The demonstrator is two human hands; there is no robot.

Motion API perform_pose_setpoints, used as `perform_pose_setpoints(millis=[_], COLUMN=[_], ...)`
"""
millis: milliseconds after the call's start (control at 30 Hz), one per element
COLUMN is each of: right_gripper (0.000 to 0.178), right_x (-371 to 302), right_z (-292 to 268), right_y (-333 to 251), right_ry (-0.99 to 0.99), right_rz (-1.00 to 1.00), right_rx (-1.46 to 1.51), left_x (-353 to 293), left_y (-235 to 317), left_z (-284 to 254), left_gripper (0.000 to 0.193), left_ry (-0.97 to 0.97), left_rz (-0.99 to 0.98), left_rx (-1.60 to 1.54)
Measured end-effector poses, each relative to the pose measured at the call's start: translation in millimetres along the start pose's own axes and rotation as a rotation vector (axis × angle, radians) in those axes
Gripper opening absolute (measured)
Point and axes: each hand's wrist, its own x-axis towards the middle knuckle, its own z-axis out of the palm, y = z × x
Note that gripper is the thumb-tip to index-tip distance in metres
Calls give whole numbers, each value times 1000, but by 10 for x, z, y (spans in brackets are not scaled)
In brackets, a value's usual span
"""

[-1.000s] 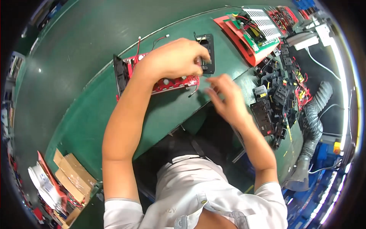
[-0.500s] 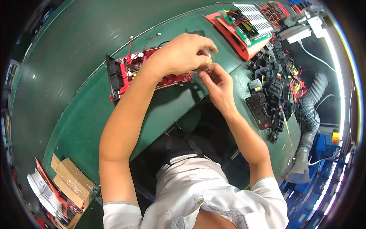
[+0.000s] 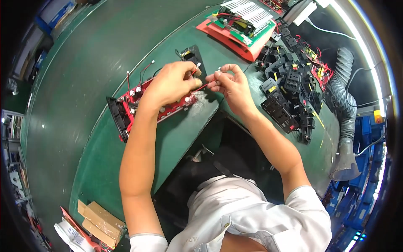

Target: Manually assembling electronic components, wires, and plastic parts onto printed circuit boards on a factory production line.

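Observation:
On the green bench lies a red circuit board [image 3: 171, 110] with black end panels, capacitors and loose wires. My left hand [image 3: 172, 84] reaches over its right part, fingers closed on a thin wire; a small white connector [image 3: 198, 65] shows at the fingertips. A little to the right, my right hand [image 3: 233, 87] pinches a red wire [image 3: 202, 87] that runs across from the left hand. Another small white tip [image 3: 219, 69] pokes up at the right fingers. The black end panel [image 3: 194, 56] stands just beyond my left hand. My left hand and forearm cover part of the board.
At the back stands a red-orange holder [image 3: 235, 44] carrying a green circuit board with a white slotted cover [image 3: 249, 12]. Black plastic parts [image 3: 289, 84] are heaped on the right, beside a grey flexible duct [image 3: 345, 84]. An open cardboard box [image 3: 100, 220] sits at the lower left.
My hands have drawn apart, and the red wire now shows between them. The whole view has shifted, with the board appearing lower and farther left.

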Motion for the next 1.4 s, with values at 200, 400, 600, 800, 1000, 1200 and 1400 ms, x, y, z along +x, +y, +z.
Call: perform_pose_setpoints(millis=[200, 400, 600, 800, 1000, 1200, 1400], right_gripper=[25, 19, 17, 27, 27, 56, 49], right_x=[-55, -56, -79, -51, -19, 139, 204], right_z=[80, -91, -110, -69, -13, -54, 0], right_y=[-131, -237, -326, -343, -282, -27, 223], right_ry=[-127, -148, -178, -187, -156, -17, -73], right_rz=[-138, -5, 190, 152, 128, -301, -448], right_rx=[-258, -174, 0, 48, 28, -792, -1167], left_x=[36, 15, -29, -47, -92, -89, -15], left_y=[5, 86, 184, 218, 258, 198, -12], left_z=[179, 95, 115, 156, 115, 62, 12], left_gripper=[50, 33, 23, 21, 20, 18, 21], left_ry=[-10, 3, 27, 103, 134, 297, 276], left_rz=[131, 40, 141, 182, 162, 170, 53], left_rx=[-313, -181, -166, -149, 6, 64, 176])
